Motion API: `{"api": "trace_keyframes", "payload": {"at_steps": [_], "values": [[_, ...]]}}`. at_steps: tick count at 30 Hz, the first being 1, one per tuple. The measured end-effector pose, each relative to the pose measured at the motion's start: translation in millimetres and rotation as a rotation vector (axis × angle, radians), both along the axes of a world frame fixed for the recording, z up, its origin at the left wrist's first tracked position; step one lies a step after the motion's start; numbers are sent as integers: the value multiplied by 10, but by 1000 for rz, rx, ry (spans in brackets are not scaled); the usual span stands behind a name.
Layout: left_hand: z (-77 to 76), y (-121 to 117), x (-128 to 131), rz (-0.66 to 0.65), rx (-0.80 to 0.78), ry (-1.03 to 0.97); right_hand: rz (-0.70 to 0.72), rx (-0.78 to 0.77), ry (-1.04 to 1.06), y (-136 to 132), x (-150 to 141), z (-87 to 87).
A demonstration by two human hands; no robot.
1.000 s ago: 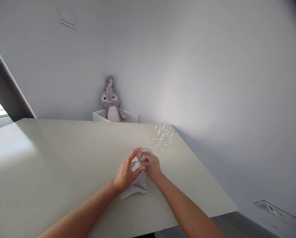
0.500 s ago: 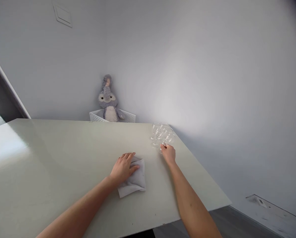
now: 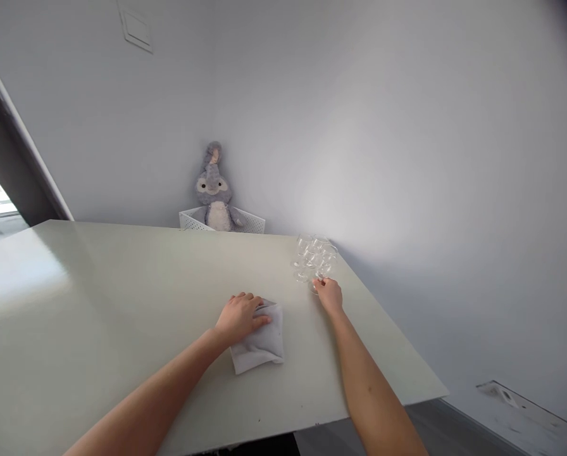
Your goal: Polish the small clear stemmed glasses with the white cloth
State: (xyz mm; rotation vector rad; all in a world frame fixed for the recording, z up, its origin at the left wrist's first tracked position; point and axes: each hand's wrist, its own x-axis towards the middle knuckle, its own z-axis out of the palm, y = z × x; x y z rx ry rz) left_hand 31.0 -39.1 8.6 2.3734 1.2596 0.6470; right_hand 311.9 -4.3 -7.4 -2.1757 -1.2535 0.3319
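Note:
My left hand (image 3: pixel 240 316) lies over the upper left part of a folded grey-white cloth (image 3: pixel 264 342), fingers stretched out and thumb apart on top of it. Further off to the right, my right hand (image 3: pixel 330 294) pinches the stem of a wine glass (image 3: pixel 315 288) low down near its base. That glass stands upright at the front of a tight cluster of clear stemmed glasses (image 3: pixel 307 259). Their outlines overlap, and my fingers hide part of the held stem.
The pale glossy table (image 3: pixel 136 285) has its right edge close to the wall (image 3: pixel 407 158). Behind the far edge, a grey plush toy (image 3: pixel 217 196) sits in a white perforated basket (image 3: pixel 255 223). A few dark specks lie by the near edge.
The camera view has turned slightly, so the scene sits a little further right. Both hands keep nearly the same places, the left on the cloth and the right at the wine glass.

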Motion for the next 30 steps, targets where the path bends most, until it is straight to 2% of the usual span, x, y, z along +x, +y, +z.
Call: {"api": "trace_keyframes", "payload": {"at_steps": [4,8,11,13,15,17,18,20,23,25,28,30], "values": [[4,27,-20,-29,-36,-8,43,-34,-22,-48,10,31],[26,37,-21,-18,-143,-70,60,-73,-63,-173,48,142],[51,35,-13,-9,-205,-104,53,-106,-110,-368,4,249],[63,42,-11,-2,-246,-122,88,-94,-125,-568,-125,316],[65,59,-12,13,-290,-143,269,-26,-82,-815,-340,375],[52,83,-14,33,-320,-164,670,111,15,-1068,-604,417],[39,96,-14,43,-331,-173,853,143,5,-1180,-736,427],[5,123,-16,55,-357,-188,1037,192,-131,-1342,-961,422],[-55,157,-23,65,-403,-204,1053,231,-366,-1408,-1149,349],[-84,174,-27,77,-427,-218,1061,219,-424,-1366,-1179,275],[-95,188,-28,102,-451,-256,1088,207,-381,-1278,-1156,166],[-84,196,-28,131,-456,-306,1050,248,-240,-1235,-1126,126]]}}
